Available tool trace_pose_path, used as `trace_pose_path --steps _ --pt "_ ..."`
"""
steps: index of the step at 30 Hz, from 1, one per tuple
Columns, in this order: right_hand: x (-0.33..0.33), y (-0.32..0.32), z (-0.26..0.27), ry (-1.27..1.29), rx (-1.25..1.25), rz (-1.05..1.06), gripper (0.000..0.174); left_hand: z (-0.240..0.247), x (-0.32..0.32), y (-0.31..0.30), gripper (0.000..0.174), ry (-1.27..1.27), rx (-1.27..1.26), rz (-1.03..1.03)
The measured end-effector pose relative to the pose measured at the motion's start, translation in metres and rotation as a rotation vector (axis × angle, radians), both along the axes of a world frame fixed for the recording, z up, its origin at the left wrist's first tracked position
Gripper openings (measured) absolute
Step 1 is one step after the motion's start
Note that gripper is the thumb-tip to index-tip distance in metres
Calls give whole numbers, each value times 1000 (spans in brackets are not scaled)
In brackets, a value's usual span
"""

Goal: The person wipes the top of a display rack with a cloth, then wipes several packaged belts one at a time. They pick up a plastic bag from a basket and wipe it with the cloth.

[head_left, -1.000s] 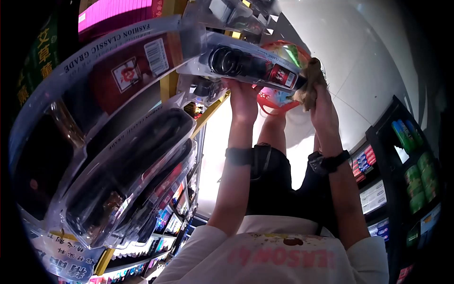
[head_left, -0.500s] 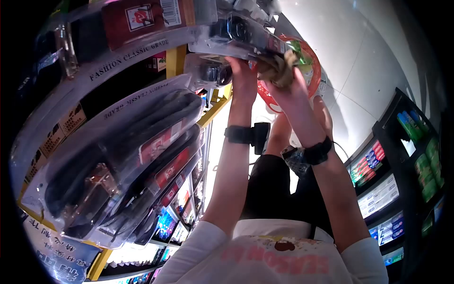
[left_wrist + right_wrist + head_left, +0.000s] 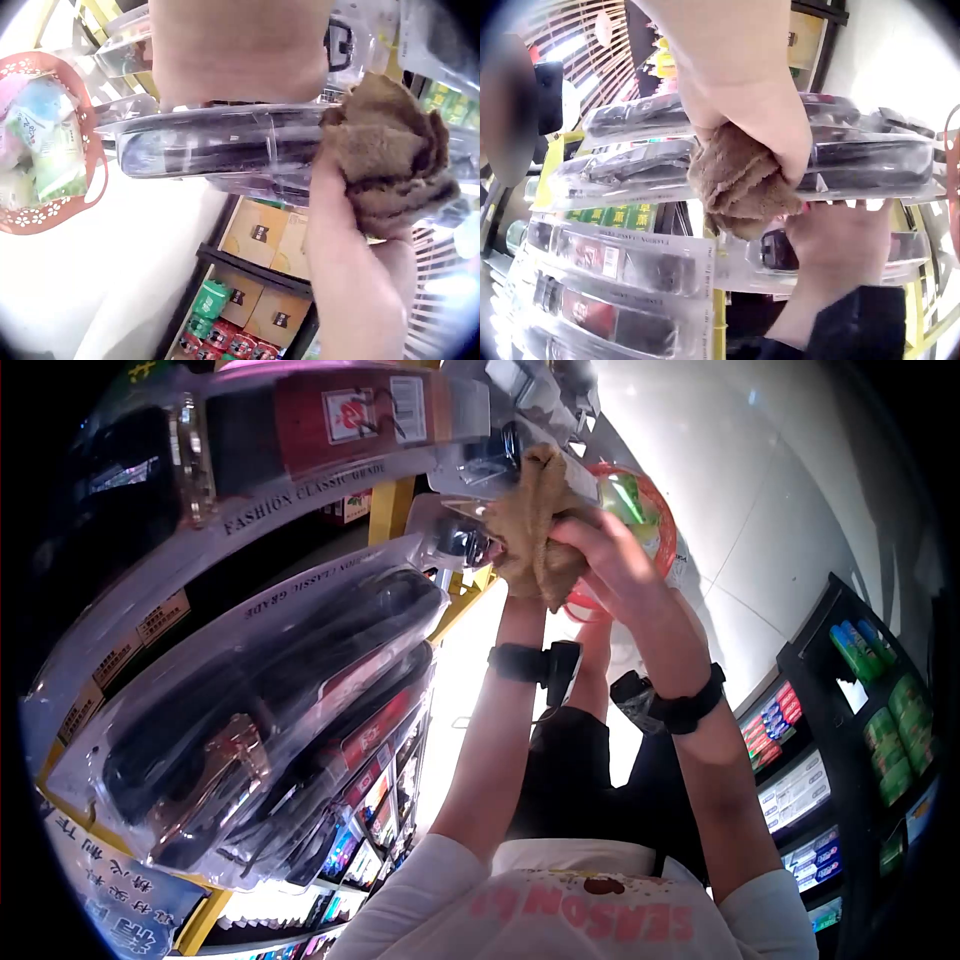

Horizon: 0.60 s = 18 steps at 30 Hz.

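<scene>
Beside black shop shelving (image 3: 825, 690), the right hand (image 3: 625, 570)'s fingers clamp a crumpled brown cloth (image 3: 535, 535), now nearer the left hand (image 3: 844, 244) touching clear plastic packaging (image 3: 877, 161), finger curl unclear.

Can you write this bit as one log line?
right hand: grips brown cloth | left hand: at clear package, grip unclear | red basket: holds colourful packs

floor (image 3: 750, 510): pale, glossy tile, thin straight seams; strong white glare (image 3: 455, 660) near the racks. head view, right: black shelf (image 3: 812, 640), tiered, stocked with boxes (image 3: 793, 792) and green packs (image 3: 884, 760). left: yellow frame (image 3: 391, 510); brightly lit shelves (image 3: 300, 933) low down.
</scene>
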State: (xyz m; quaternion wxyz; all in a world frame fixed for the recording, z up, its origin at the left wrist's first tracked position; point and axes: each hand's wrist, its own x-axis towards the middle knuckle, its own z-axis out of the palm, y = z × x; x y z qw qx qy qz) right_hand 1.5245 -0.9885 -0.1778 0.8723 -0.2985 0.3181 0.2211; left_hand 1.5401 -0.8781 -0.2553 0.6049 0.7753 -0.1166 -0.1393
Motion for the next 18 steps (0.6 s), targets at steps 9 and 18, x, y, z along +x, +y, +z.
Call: trace_pose_path --steps 9,18 --pt "5 -24 -90 82 -58 -88 19 -11 -29 -18 41 708 -365 757" --pt "18 -128 -131 62 -156 15 28 -18 -1 -63 52 551 -111 570"
